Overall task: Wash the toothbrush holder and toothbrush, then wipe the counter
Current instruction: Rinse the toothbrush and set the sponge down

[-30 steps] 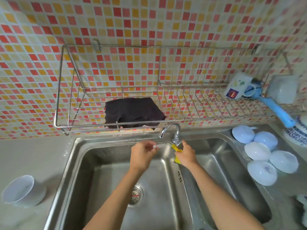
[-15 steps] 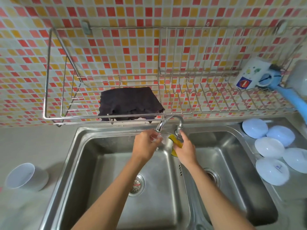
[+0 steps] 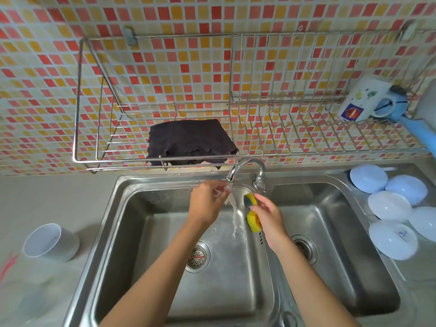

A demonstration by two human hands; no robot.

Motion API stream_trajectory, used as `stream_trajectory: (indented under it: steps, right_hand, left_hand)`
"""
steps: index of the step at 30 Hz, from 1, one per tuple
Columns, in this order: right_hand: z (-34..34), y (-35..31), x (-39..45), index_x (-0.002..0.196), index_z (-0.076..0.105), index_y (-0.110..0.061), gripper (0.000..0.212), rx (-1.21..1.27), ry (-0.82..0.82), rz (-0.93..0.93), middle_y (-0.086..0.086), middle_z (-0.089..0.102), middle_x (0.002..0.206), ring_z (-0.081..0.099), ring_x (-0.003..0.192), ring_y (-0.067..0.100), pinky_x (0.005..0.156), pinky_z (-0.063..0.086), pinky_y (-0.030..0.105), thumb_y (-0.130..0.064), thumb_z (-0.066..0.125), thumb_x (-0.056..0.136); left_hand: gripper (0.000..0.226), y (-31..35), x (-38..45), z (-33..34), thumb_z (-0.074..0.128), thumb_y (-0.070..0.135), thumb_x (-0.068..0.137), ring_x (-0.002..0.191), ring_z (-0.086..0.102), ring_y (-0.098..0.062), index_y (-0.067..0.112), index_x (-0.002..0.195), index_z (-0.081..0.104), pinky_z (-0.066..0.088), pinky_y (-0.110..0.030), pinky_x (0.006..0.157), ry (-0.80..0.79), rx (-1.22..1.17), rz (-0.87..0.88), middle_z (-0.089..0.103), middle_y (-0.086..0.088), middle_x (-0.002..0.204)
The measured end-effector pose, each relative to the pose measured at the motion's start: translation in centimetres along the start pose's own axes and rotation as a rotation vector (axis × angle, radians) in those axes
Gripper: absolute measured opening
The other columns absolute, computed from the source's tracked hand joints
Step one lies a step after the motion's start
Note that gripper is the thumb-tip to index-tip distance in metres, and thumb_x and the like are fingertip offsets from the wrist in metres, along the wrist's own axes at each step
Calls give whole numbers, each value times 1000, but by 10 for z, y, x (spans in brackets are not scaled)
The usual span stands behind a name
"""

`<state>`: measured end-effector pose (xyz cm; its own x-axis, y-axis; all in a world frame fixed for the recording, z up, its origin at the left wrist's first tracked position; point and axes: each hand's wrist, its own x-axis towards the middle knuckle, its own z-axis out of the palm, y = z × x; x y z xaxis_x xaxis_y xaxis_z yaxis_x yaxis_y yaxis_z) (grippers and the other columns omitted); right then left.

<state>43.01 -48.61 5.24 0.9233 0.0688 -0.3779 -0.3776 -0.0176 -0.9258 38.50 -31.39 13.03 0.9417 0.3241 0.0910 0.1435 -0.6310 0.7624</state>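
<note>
My left hand (image 3: pixel 207 205) is closed around a small pale thing that looks like the toothbrush (image 3: pixel 220 190). Only its tip shows, held under the running water (image 3: pixel 234 215) from the faucet (image 3: pixel 245 167). My right hand (image 3: pixel 270 217) grips a yellow sponge (image 3: pixel 252 214) with a dark scouring side, just right of the stream and over the divider between the two basins. The white cup-shaped toothbrush holder (image 3: pixel 50 241) stands upright on the grey counter (image 3: pixel 59 199), left of the sink and apart from both hands.
The steel double sink (image 3: pixel 132 244) has a strainer drain (image 3: pixel 197 256) in the left basin. A dark cloth (image 3: pixel 188 140) lies on the wire wall rack (image 3: pixel 295 128), with a mug (image 3: pixel 363 100) at its right end. Several white bowls (image 3: pixel 391 206) sit upside down on the right drainboard.
Water now runs from the faucet onto my left hand. My right hand with the sponge has dropped away from the tap handle. The view has shifted a little.
</note>
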Motion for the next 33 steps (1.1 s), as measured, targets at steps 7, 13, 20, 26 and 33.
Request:
stream_trajectory:
  steps: [7,13,20,26,33]
  right_hand:
    - [19,-8,-9,127,57,-21,38,423,-321,411,11,62,108,59,86,23,62,48,27,-13,47,91]
    - [51,-18,-10,110,57,-15,23,331,-397,392,18,61,101,66,76,28,46,46,24,-5,60,90]
    - [64,-22,-5,99,51,-8,6,50,-345,193,15,64,89,53,54,11,39,34,17,-5,46,99]
    - [69,-10,0,91,47,-17,19,-184,-331,74,2,45,72,37,40,1,44,29,21,-11,34,103]
    - [62,-6,7,91,44,-19,18,-325,-275,26,1,41,68,32,50,9,38,26,21,-14,32,102]
  left_hand:
    - [21,-19,-20,-21,69,32,89,76,63,-11,19,104,76,50,-24,73,58,44,-21,75,2,97]
    - [18,-67,-54,-55,72,26,87,72,62,-7,16,101,77,41,-4,66,133,78,-145,75,1,89]
    - [20,-97,-85,-72,71,31,87,68,57,4,19,102,76,38,0,61,181,111,-211,70,4,85]
    - [17,-100,-88,-64,73,28,86,70,59,3,19,100,77,39,0,65,200,80,-208,68,7,82]
    - [18,-97,-83,-56,73,29,86,74,65,-11,19,100,77,52,-27,75,181,61,-216,72,2,86]
